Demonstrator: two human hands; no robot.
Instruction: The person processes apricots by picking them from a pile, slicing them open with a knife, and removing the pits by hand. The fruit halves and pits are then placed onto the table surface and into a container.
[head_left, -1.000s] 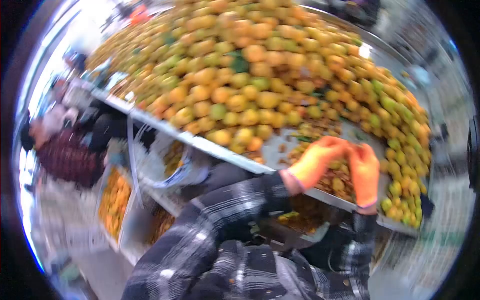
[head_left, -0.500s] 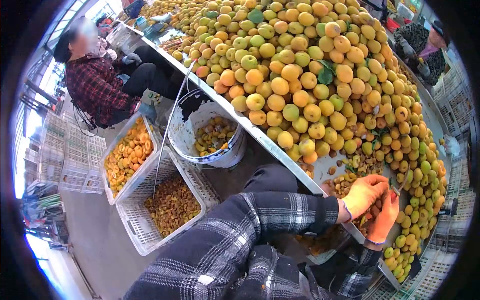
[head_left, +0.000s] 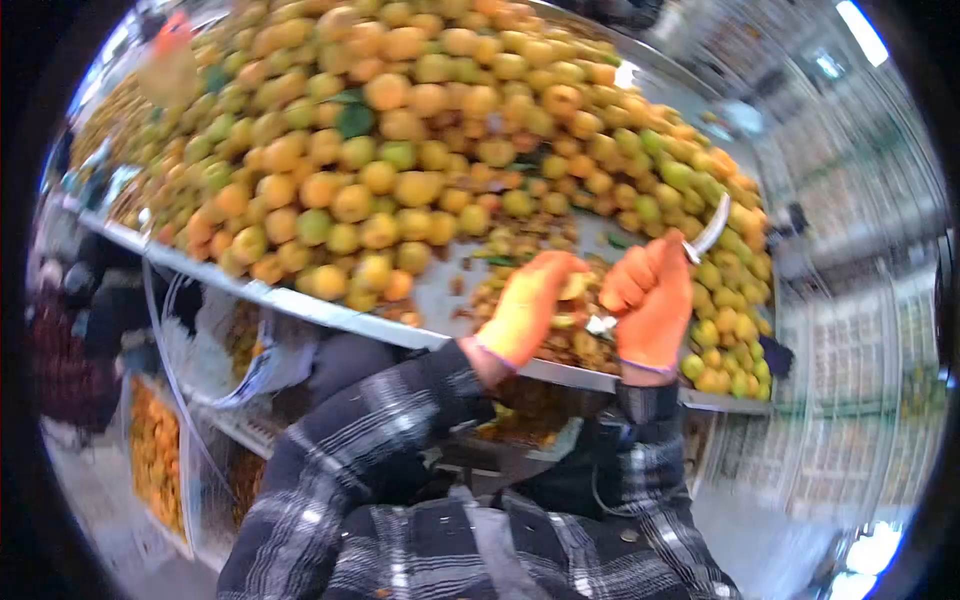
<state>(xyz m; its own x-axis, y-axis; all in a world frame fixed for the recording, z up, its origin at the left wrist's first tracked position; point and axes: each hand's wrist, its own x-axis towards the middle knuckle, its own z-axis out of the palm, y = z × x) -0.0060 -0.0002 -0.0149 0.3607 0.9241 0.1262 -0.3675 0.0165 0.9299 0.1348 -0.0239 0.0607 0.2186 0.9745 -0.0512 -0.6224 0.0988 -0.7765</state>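
My right hand (head_left: 652, 305), in an orange glove, is closed around a small knife. Its pale curved blade (head_left: 712, 230) points up and away to the right. My left hand (head_left: 525, 312), gloved in the same orange, is bent with a yellow apricot piece (head_left: 573, 290) at its fingertips, a little blurred. Below and between both hands lies a heap of cut apricot scraps (head_left: 578, 347) at the table's near edge. Whole yellow, orange and greenish apricots (head_left: 380, 180) are piled high beyond my hands.
The metal table edge (head_left: 340, 318) runs in front of me. At lower left are a white bucket (head_left: 285, 365) and a crate of orange apricot halves (head_left: 155, 450). A person in dark red (head_left: 70, 350) sits far left. Stacked pale crates (head_left: 840, 350) stand right.
The view has swung to the right, so the bucket and crates sit further left. My hands, close together before, are now apart, and the knife blade shows clearly.
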